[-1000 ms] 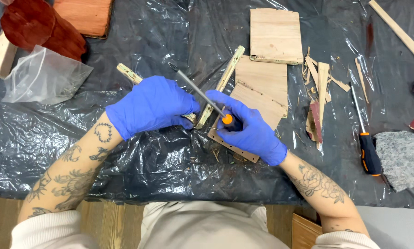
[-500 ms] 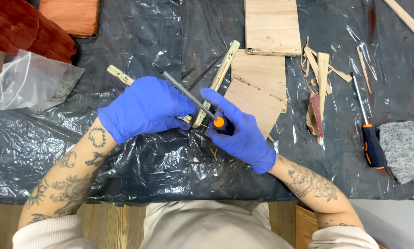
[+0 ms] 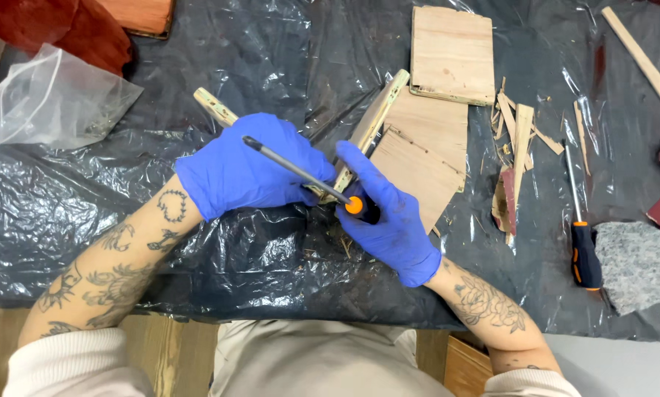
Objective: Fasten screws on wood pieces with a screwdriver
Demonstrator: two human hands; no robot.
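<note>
Worktop sheet: glossy, crinkled black plastic. Gloves on left hand and right hand: smooth blue rubber. Screwdriver: matt metal shaft. Wood panel at 1 o'clock: raw, matt, splintered edges.

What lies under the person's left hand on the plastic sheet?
Under the left hand a pale wooden strip sticks out above it; its middle is covered. Black plastic sheet lies beneath.

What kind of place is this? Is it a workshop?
Probably a home workbench for woodwork: black plastic sheet covers the table, wood panels and splinters lie about, and the right hand grips a screwdriver.
</note>
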